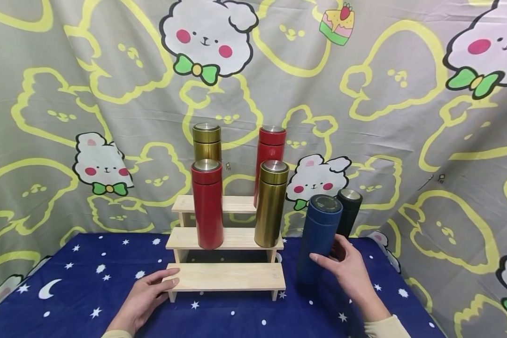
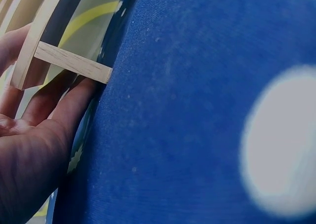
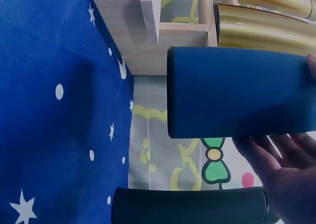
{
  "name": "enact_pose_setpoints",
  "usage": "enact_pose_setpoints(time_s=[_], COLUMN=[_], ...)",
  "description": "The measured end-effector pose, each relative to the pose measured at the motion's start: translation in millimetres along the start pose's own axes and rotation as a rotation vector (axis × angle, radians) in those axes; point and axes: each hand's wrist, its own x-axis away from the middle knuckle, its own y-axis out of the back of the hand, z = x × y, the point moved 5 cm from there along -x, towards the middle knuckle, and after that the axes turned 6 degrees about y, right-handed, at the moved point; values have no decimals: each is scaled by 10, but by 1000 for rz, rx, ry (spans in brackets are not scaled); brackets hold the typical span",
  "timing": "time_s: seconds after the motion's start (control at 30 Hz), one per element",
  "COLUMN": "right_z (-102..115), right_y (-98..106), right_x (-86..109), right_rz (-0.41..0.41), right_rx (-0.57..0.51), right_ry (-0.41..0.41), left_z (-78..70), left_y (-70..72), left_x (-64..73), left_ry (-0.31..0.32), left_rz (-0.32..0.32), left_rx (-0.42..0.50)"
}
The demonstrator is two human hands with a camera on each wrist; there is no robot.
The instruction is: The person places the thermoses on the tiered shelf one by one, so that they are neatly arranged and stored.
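Observation:
My right hand point(image 1: 349, 267) grips a blue thermos bottle point(image 1: 318, 244), thumb on its near side and fingers around its far side. The bottle tilts slightly, and in the right wrist view its base hangs above the blue cloth. With the left hand point(image 1: 145, 293) I hold the left end of a three-step wooden stand point(image 1: 226, 277); the left wrist view shows fingers under the lowest step, beside its leg. A red thermos point(image 1: 208, 206) and a gold thermos point(image 1: 272, 206) stand upright on the middle step. Behind them, another gold thermos point(image 1: 207, 141) and another red thermos point(image 1: 272, 141) occupy the top step.
A black thermos point(image 1: 349, 211) stands behind the blue one, partly hidden by it, to the right of the stand. The table wears a dark blue cloth point(image 1: 110, 286) with white stars and moons. A grey cartoon-print curtain point(image 1: 143, 117) hangs behind and at the sides.

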Motion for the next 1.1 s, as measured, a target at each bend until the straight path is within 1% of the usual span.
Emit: enact_pose_setpoints(time_s=[0.17,0.47,0.73,0.93,1.1], right_z=[38,120,154,198,216], right_y=[-25,-93,-159,-208,-284], right_x=[33,94,111,126,137], right_rz=[20,30,54,66,90], right_rx=[0,-20,-39,-60,-106], right_ry=[-7,32,48,74,92], left_z=[5,11,7,7,10], left_y=[3,8,7,6,7], left_x=[-10,-12,-6,-5,-10], left_ry=[11,6,11,10,14], left_rz=[-2,-5,-3,-6,-8], left_rx=[-5,1,-3,-2,-4])
